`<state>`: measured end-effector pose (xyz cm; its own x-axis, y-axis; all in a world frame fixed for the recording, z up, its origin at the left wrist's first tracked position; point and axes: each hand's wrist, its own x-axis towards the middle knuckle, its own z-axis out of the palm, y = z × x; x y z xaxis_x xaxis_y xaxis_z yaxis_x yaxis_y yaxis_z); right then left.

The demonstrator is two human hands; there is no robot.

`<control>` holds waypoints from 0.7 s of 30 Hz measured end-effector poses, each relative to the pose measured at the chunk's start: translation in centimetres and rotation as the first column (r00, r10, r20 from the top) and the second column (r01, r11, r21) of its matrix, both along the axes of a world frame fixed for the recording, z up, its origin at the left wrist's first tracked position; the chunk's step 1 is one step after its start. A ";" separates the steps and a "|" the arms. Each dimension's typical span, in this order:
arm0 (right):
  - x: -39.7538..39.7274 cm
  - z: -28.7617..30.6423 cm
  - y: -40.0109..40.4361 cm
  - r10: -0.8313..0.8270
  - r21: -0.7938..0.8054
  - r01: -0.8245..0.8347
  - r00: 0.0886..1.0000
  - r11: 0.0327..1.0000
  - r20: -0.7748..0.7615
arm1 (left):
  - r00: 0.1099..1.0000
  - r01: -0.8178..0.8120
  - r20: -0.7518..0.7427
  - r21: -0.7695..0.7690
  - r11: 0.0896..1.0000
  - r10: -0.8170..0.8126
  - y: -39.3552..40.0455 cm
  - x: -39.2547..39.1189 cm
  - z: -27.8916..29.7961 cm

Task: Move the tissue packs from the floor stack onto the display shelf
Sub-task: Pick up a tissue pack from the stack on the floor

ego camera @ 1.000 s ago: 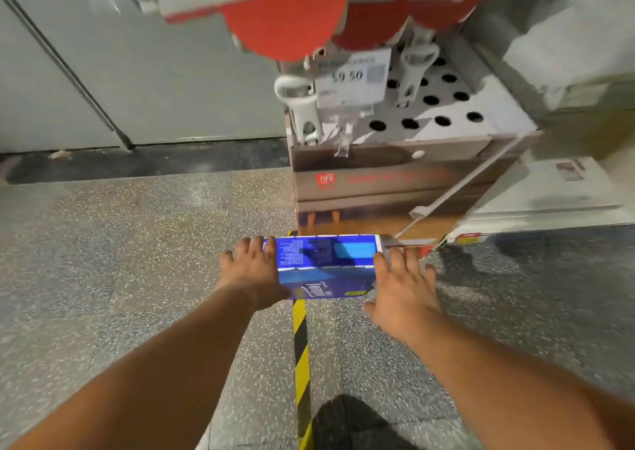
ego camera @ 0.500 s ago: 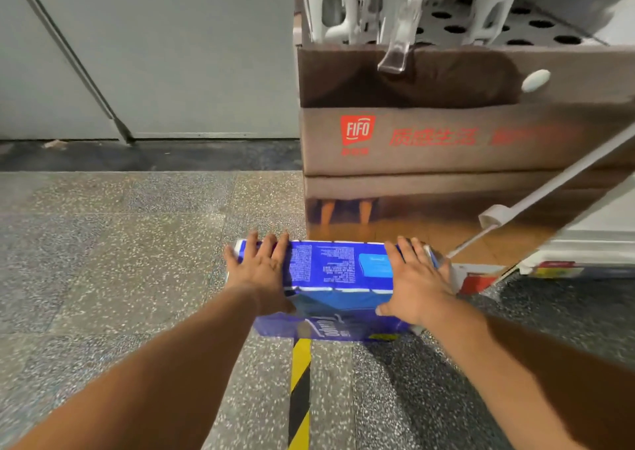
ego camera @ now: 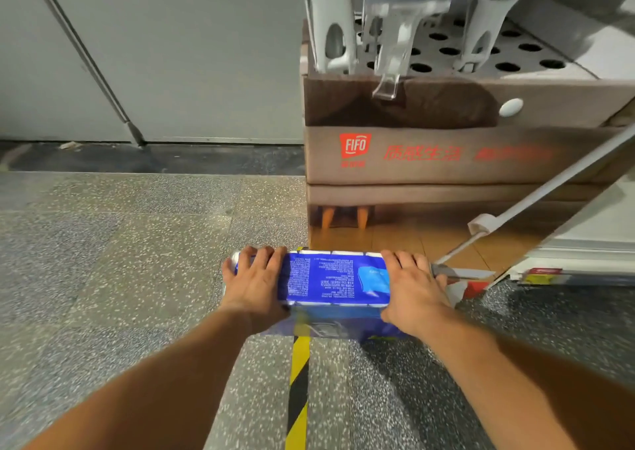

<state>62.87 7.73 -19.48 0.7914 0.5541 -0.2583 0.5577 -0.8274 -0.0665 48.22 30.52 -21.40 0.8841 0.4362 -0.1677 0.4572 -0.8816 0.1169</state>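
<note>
A blue tissue pack (ego camera: 335, 283) with white print lies low over the speckled floor, just in front of the display stand. My left hand (ego camera: 254, 283) grips its left end, fingers curled over the top edge. My right hand (ego camera: 410, 289) grips its right end the same way. The display shelf (ego camera: 446, 155) is a brown cardboard-clad stand with a red FIFO logo, directly behind the pack. Its perforated white top (ego camera: 515, 50) shows at the upper right. No other packs are in view.
White plastic hooks and a clear price-tag holder (ego camera: 395, 37) hang over the stand's front edge. A white rod (ego camera: 536, 195) slants down at the right. Yellow-black tape (ego camera: 297, 391) runs along the floor toward me. A grey wall (ego camera: 154, 54) stands at the left.
The view has dropped closer to the floor and the stand. Both hands have closed further over the ends of the pack, which now looks larger and nearer.
</note>
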 end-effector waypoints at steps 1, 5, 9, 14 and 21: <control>-0.8 1.7 -0.2 0.004 -0.002 -0.004 1.000 1.000 -0.004 | 1.000 -0.008 0.012 -0.015 1.000 0.008 -0.3 -0.8 1.5; -3.8 10.8 -1.5 0.005 -0.030 -0.006 1.000 1.000 -0.028 | 1.000 -0.009 0.016 -0.034 0.999 0.009 -1.3 -4.1 10.1; -7.3 22.5 -2.7 0.016 -0.038 -0.018 0.999 0.999 -0.043 | 1.000 -0.004 0.002 -0.025 1.000 0.004 -2.3 -7.8 21.5; -12.2 38.5 -4.3 0.035 -0.001 -0.035 0.999 0.999 -0.007 | 0.999 -0.028 0.022 -0.022 0.999 0.028 -4.0 -12.9 37.2; -20.5 57.3 -9.3 0.103 0.067 -0.105 0.994 0.992 0.038 | 0.990 -0.098 0.111 0.069 0.993 0.090 -10.1 -22.6 56.4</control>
